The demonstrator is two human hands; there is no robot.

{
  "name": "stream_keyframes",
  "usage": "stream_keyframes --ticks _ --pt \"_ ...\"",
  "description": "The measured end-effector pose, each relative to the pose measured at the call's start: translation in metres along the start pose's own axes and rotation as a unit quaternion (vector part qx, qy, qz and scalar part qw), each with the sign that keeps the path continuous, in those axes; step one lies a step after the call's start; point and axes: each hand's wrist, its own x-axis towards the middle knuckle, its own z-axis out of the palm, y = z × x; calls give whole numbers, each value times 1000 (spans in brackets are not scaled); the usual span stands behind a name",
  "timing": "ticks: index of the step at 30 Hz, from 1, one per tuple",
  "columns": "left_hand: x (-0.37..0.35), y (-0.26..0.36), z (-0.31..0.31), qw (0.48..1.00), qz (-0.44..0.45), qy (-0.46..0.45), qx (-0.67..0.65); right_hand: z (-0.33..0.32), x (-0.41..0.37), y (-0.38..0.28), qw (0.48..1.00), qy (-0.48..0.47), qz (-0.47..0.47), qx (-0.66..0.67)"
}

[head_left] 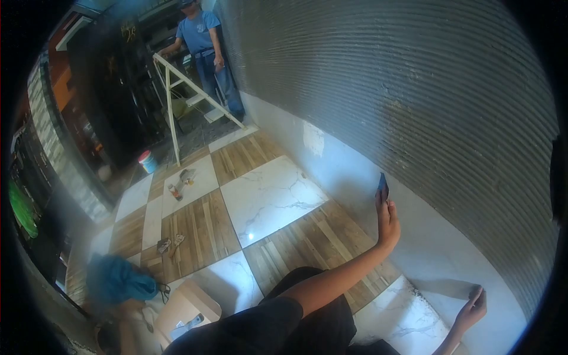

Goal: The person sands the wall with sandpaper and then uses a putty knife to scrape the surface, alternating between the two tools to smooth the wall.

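Observation:
My left hand [388,226] reaches out to the wall, its fingers closed around a small, dark blue flat piece [383,186]. That piece stands upright close to the smooth pale band [349,165] along the wall's foot, just under the ridged grey mortar [438,94]. Lower right, my right hand [471,309] is curled near the same pale band, above a white marbled floor tile [402,313]. Its fingers are bent together around a dark spot, and I cannot tell what they hold.
A person in blue [204,47] stands at the back beside a white stepladder [195,94]. On the tiled floor are a bucket [147,161], small bottle [175,191], crumpled scraps [170,241], teal bag [121,279] and cardboard box [188,305] with a bladed tool [187,325].

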Motion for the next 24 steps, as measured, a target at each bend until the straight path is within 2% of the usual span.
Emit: stream_keyframes --ticks 7,21,24 --pt "-1 -15 8 999 -33 -6 -10 3 -1 4 1000 16 -1 -5" --pt "1 -9 6 1000 10 -18 15 6 -1 8 1000 15 0 -25" --pt "-1 -6 5 1000 -7 -23 12 7 -2 3 998 48 -21 -18"
